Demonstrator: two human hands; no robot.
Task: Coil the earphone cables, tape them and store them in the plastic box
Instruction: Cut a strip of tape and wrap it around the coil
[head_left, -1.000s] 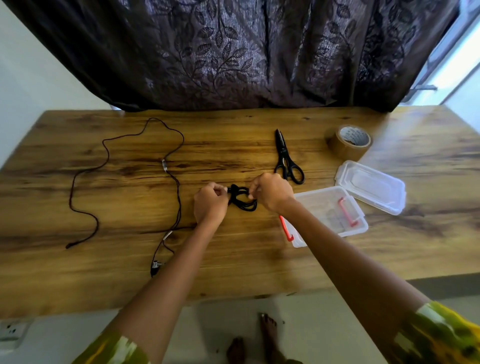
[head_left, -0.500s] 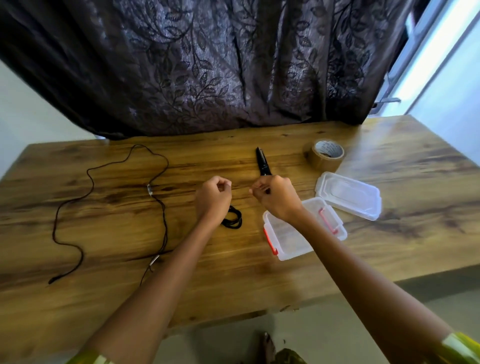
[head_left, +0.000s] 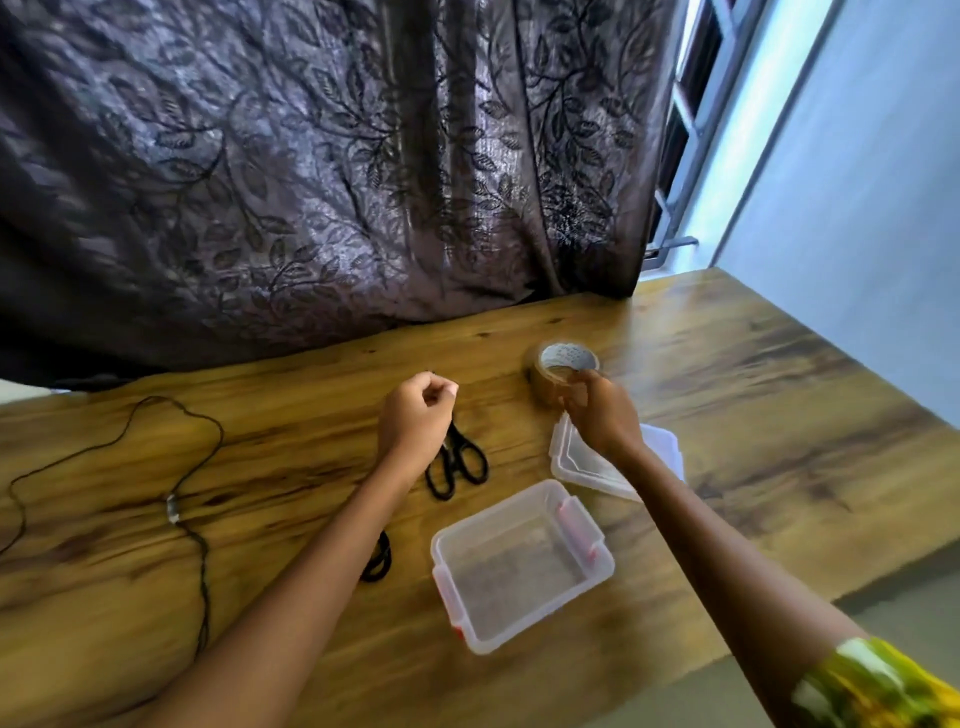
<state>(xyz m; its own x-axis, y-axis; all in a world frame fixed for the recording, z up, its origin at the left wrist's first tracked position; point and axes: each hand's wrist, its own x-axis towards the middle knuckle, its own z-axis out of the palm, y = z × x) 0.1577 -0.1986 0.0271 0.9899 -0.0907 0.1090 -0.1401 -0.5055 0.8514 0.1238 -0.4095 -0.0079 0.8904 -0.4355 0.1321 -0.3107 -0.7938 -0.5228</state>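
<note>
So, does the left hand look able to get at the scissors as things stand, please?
Probably yes. The left hand is right over the blades of the scissors, fingers curled and apparently empty; the handles lie uncovered on the table. The right hand grips the tape roll.

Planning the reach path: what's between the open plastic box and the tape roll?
Head view: the clear lid lies between the plastic box and tape roll; the right hand overlaps its far end.
</note>
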